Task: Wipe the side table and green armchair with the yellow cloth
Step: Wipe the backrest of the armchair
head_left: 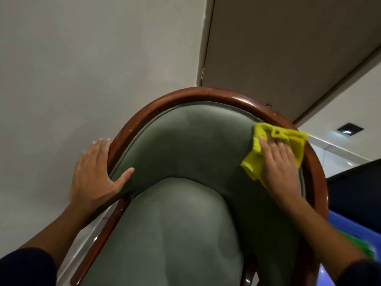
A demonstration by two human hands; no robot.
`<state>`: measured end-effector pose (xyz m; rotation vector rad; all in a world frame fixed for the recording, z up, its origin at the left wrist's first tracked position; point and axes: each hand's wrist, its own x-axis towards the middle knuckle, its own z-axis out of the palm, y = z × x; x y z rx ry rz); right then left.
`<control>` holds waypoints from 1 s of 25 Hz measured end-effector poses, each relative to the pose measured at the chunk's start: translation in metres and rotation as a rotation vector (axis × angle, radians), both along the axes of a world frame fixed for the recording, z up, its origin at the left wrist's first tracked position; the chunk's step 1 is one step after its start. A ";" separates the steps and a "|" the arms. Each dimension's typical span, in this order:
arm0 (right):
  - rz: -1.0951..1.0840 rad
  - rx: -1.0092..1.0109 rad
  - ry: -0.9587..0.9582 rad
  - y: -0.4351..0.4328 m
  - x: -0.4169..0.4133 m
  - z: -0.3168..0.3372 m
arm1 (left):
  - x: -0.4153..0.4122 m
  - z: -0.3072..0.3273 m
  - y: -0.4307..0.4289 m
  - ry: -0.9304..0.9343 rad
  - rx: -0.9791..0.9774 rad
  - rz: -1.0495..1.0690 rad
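Green armchair (185,162) filled the view, its upholstered back ringed by a curved reddish wooden frame (206,96), set close to a pale wall (82,58) where a door (288,48) met the corner. A blue bin (346,223) sat low at the right. Left hand (92,174) lay open and flat, fingers spread over the frame's left side, thumb on the fabric, gripping nothing. Right hand (276,162) pressed palm-down, fingers extended, pinning the yellow cloth (288,141) against the upper right of the backrest, beside the frame. Dark sleeves at both wrists.
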<state>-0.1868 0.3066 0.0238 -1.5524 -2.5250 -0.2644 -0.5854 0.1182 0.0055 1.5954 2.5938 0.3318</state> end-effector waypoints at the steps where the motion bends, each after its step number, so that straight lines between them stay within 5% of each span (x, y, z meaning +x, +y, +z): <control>1: -0.051 -0.027 -0.004 -0.021 0.022 0.000 | 0.000 -0.001 -0.001 -0.010 0.010 -0.007; 5: -0.085 -0.118 0.164 -0.024 0.010 0.002 | -0.001 -0.003 -0.002 -0.028 0.020 -0.028; 9: -0.103 -0.097 0.476 0.019 -0.088 -0.001 | -0.003 -0.008 0.000 -0.003 0.045 -0.025; 12: 0.010 -0.188 0.535 0.023 -0.182 -0.007 | -0.003 -0.013 -0.002 -0.003 0.056 -0.016; 16: 0.294 -0.466 0.562 -0.054 -0.255 -0.015 | -0.003 -0.007 0.001 -0.083 0.008 -0.003; 19: 0.378 -0.782 0.571 -0.101 -0.233 0.003 | 0.017 0.026 -0.016 -0.121 -0.042 -0.006; 22: 0.093 -0.972 0.809 -0.133 -0.174 0.024 | 0.075 0.051 -0.054 -0.259 0.035 -0.033; 25: -0.295 -1.118 1.187 -0.173 -0.106 0.034 | 0.159 0.073 -0.078 -0.773 -0.021 0.052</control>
